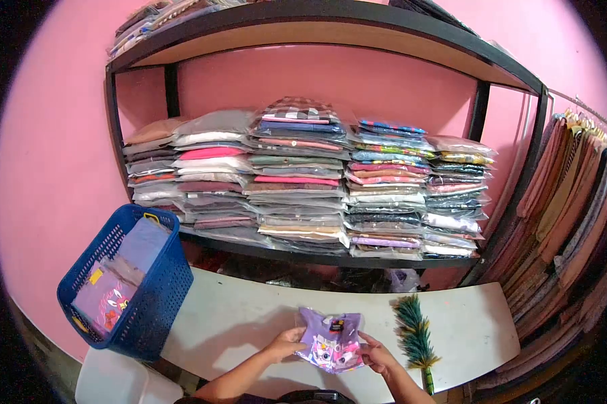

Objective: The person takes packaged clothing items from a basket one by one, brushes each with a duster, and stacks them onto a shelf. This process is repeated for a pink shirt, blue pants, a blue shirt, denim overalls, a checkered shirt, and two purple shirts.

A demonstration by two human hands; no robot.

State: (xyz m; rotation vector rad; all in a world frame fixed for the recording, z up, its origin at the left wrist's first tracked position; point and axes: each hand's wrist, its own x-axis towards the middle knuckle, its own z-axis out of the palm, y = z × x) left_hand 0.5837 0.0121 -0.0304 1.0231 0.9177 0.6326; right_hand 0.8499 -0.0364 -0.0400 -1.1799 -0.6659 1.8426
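A folded purple garment (330,340) with a printed cartoon design, in what looks like a clear plastic bag, is held just above the white table (236,303). My left hand (288,345) grips its left edge, fingers closed on it. On the opposite edge, my right hand (377,353) pinches it with the thumb on top. A dark neck label shows near the top of the garment. To the right of my right hand lies a green feather duster (417,330) with a bamboo-like handle.
At the left, a blue perforated basket (162,289) holds bagged purple and lilac garments. A white plastic bin or stool (111,380) sits below it. Behind the table, a black-framed shelf (411,259) bears several stacks of bagged clothes (297,182). Garments hang on a rail (566,202) at right.
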